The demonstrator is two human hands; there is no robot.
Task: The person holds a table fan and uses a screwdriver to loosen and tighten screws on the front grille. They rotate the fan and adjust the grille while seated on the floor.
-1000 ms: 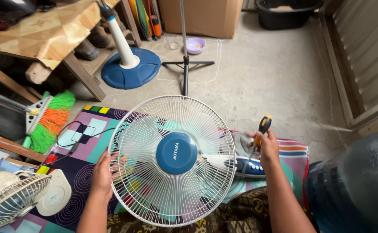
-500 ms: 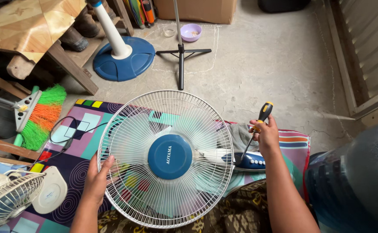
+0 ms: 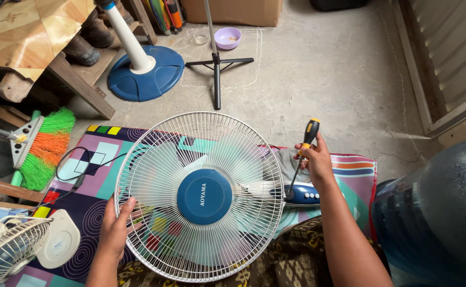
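A white wire fan guard [image 3: 201, 194] with a round blue centre cap faces up at me, standing over a colourful mat [image 3: 100, 159]. My left hand [image 3: 117, 228] grips the guard's lower left rim. My right hand [image 3: 312, 162] holds a screwdriver [image 3: 303, 151] with a black and yellow handle, its tip pointing down at the guard's right edge. Behind that edge lies the fan's blue and white body [image 3: 299, 194] with buttons, beside a grey cloth [image 3: 289, 165].
A blue fan base with a white pole [image 3: 142, 66] stands at the back left, a black tripod [image 3: 217, 61] beside it, a purple bowl [image 3: 226, 37] farther back. A green and orange broom [image 3: 41, 146], a small white fan [image 3: 10, 255] and a large blue water jug [image 3: 440, 212] surround me.
The view has tilted down a little, so the fan guard sits lower in frame. My right hand has raised the screwdriver more upright at the guard's right edge. My left hand keeps its grip.
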